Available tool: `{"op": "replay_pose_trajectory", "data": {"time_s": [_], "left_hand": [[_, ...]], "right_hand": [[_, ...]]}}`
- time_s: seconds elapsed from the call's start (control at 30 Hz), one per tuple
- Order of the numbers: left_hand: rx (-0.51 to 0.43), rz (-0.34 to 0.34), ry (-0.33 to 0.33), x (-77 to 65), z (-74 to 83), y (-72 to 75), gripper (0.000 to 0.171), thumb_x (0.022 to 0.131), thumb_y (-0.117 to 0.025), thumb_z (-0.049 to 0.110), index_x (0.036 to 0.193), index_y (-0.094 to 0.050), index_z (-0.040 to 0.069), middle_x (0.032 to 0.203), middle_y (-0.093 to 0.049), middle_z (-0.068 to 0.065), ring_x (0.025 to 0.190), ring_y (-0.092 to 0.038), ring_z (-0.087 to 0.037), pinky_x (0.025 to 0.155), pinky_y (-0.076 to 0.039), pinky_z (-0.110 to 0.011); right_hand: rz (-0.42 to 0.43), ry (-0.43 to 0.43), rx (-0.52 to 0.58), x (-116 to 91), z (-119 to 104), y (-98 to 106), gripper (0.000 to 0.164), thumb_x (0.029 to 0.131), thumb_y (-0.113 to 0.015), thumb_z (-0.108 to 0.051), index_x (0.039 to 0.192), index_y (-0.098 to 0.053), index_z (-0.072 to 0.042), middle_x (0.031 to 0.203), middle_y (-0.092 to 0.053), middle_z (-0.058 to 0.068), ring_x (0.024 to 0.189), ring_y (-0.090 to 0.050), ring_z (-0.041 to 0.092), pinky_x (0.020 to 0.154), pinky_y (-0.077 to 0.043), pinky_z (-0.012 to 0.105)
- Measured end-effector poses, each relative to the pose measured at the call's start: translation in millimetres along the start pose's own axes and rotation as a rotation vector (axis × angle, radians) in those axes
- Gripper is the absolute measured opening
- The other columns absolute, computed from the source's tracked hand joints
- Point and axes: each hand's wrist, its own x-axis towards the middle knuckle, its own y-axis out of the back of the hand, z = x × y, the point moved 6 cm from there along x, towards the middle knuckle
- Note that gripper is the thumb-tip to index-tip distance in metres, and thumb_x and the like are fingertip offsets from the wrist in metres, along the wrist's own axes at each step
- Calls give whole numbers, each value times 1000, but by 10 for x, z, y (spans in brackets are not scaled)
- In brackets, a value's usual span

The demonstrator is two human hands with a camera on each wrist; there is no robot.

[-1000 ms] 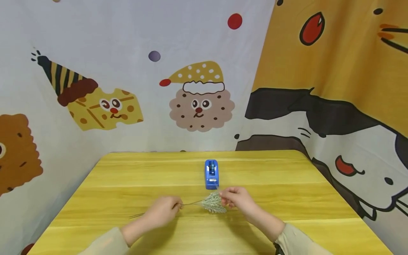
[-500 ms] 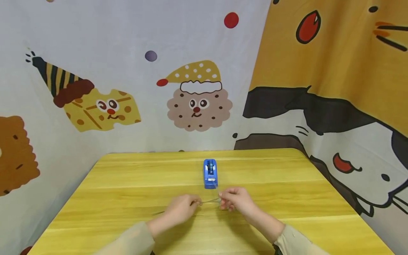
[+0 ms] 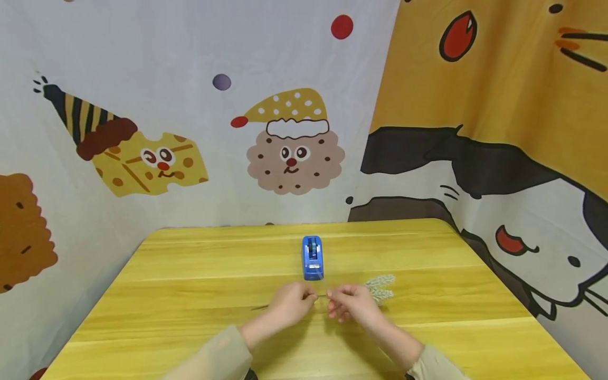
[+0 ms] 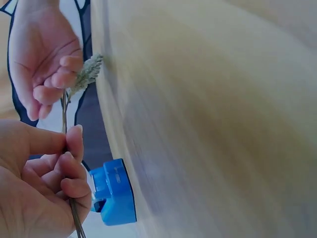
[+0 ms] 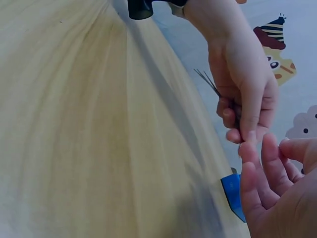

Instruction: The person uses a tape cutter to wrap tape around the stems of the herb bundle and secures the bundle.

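Observation:
My left hand (image 3: 292,305) pinches the thin stems (image 4: 64,115) of a small bunch of dried grass between thumb and fingers. The stems' cut ends (image 5: 207,82) stick out behind this hand. Pale green fluffy heads (image 3: 381,288) of the bunch show beyond my right hand (image 3: 355,302), with the stems passing under its fingers. My right hand pinches the end of a clear tape strip (image 3: 323,282) that runs down from a blue tape dispenser (image 3: 312,261). The fingertips of both hands are close together, a short length of stem between them.
The dispenser stands just beyond the hands on a yellow wood-grain table (image 3: 204,264). Behind the table hangs a curtain (image 3: 190,63) printed with cartoon figures, and it also runs along the right side.
My left hand has moved right, carrying the dried grass, so its heads have passed from left of my right hand to beyond it. The right hand stays nearly in place with the tape end.

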Motion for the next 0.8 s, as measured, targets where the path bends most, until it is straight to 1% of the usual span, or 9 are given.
{"op": "replay_pose_trajectory", "data": {"time_s": [0.17,0.3,0.4,0.53,0.63,0.8], "left_hand": [[-33,20,-5,-4,33,-15,8,89,-64,6,83,-69,3,66,-57,8,54,-47,-4,49,-43,-21],[-51,30,-2,-9,43,-24,7,88,-66,5,81,-69,4,67,-58,8,55,-48,-4,49,-44,-22],[-63,29,11,-15,40,-25,8,88,-66,5,81,-69,5,67,-59,8,55,-48,-5,50,-44,-22],[-83,24,26,-37,41,-22,7,87,-66,4,81,-69,5,68,-59,7,55,-49,-5,50,-44,-22],[-83,31,27,-55,48,-20,6,87,-66,4,82,-69,5,68,-60,7,55,-48,-4,49,-44,-21],[-53,59,7,-64,72,-11,6,87,-66,5,83,-70,5,71,-63,6,56,-48,-3,50,-44,-20]], "right_hand": [[38,27,1,-5,72,-16,29,92,-63,-14,100,-63,14,82,-71,15,66,-69,20,55,-54,29],[72,28,7,-31,141,-49,28,92,-64,-15,101,-65,12,83,-71,15,68,-69,22,55,-53,28],[110,19,4,-50,174,-75,27,90,-66,-15,101,-66,10,83,-71,14,67,-69,21,54,-52,26],[147,36,-7,-75,186,-102,26,88,-68,-14,100,-67,10,82,-71,14,66,-68,21,53,-52,26],[171,49,-11,-92,188,-122,25,88,-68,-13,99,-67,9,81,-71,14,66,-68,21,49,-49,24],[230,81,-12,-106,188,-149,22,88,-68,-11,96,-67,10,79,-71,14,64,-69,23,43,-45,21]]}}
